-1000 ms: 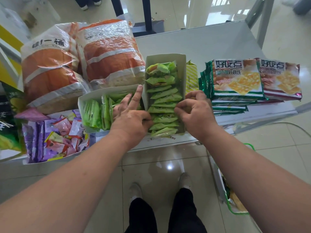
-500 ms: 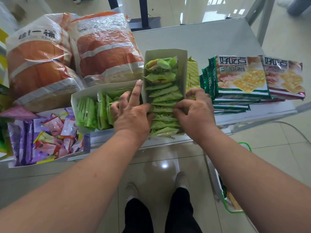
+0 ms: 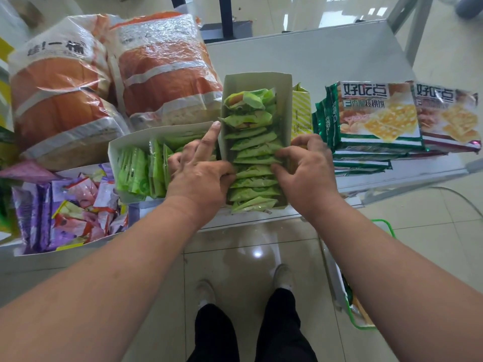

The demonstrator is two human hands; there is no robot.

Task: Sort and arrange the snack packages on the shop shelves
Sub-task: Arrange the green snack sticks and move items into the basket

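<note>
A tall grey carton (image 3: pixel 285 82) stands lengthwise on the white shelf (image 3: pixel 313 53), filled with a row of several green snack packets (image 3: pixel 252 145). My left hand (image 3: pixel 201 173) is at its left wall, thumb on the packets and index finger stretched along the carton's edge. My right hand (image 3: pixel 305 163) is at the right wall, its curled fingers pinching the green packets in the middle of the row. A second carton (image 3: pixel 115 152) of upright green packets (image 3: pixel 136 173) lies just left of my left hand.
Two big orange-and-white bags (image 3: pixel 162 66) stand behind the cartons. A box of purple and pink packets (image 3: pixel 65 207) sits at the left. Stacked biscuit packs (image 3: pixel 373 113) lie to the right, with a yellow-striped box (image 3: pixel 300 111) between. A green basket (image 3: pixel 366 309) rests on the floor.
Both hands have slid a little further along the packet row, squeezing it from both sides. The cartons have stayed in place.
</note>
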